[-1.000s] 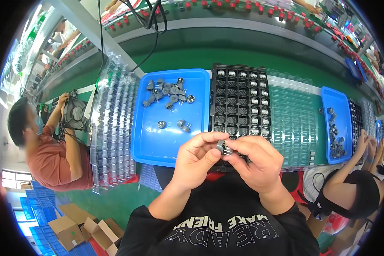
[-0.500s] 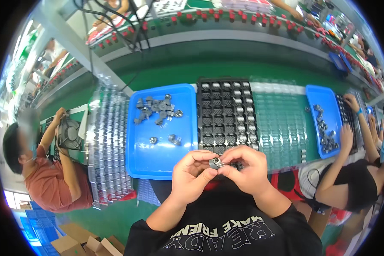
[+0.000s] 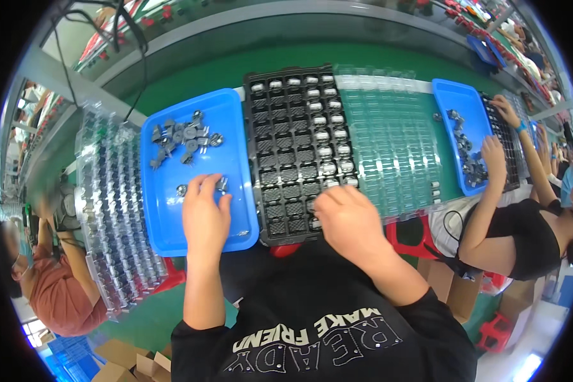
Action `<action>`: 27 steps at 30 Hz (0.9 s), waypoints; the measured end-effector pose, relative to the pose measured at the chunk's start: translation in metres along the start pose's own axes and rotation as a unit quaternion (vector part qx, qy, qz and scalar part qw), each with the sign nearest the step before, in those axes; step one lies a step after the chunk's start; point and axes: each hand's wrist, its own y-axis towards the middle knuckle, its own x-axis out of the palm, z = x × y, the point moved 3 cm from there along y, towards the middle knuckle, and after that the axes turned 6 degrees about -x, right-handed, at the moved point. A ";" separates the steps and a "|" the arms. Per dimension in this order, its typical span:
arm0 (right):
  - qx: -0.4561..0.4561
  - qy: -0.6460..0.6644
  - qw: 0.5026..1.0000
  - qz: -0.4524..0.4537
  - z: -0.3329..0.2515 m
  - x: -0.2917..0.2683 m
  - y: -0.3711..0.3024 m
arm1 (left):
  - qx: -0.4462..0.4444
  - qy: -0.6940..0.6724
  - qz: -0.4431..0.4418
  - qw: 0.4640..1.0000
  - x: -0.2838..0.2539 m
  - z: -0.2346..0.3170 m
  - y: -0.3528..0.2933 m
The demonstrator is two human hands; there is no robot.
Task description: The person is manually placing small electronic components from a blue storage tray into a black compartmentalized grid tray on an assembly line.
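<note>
My left hand [image 3: 205, 219] hangs over the near part of a blue tray [image 3: 161, 237], fingers apart, with a small grey-and-metal part [image 3: 222, 184] just by its fingertips. A second such part [image 3: 181, 190] lies to the left of the fingers. Farther back in the tray is a loose heap of grey parts [image 3: 183, 135] with metal pins. My right hand [image 3: 350, 219] is at the near right cells of a black compartment tray [image 3: 285, 175], fingertips pinched together; whatever they hold is hidden. Silver-topped pieces fill the far row and right-hand columns of that tray.
Stacked clear plastic trays stand left [image 3: 118, 216] and right [image 3: 395, 146] of my trays. A co-worker in black [image 3: 522, 242] works at another blue tray [image 3: 468, 184] on the right. Another co-worker in a reddish shirt [image 3: 63, 293] sits at left. Open cardboard boxes [image 3: 130, 360] lie below.
My hands, together around a small grey-and-metal part before, have separated. The left went to the blue tray, the right to the black tray. The whole view has shifted and tilted.
</note>
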 end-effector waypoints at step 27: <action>0.368 -0.060 0.913 0.167 0.182 -0.104 -0.109 | -0.080 -0.274 0.073 0.956 0.015 -0.026 0.007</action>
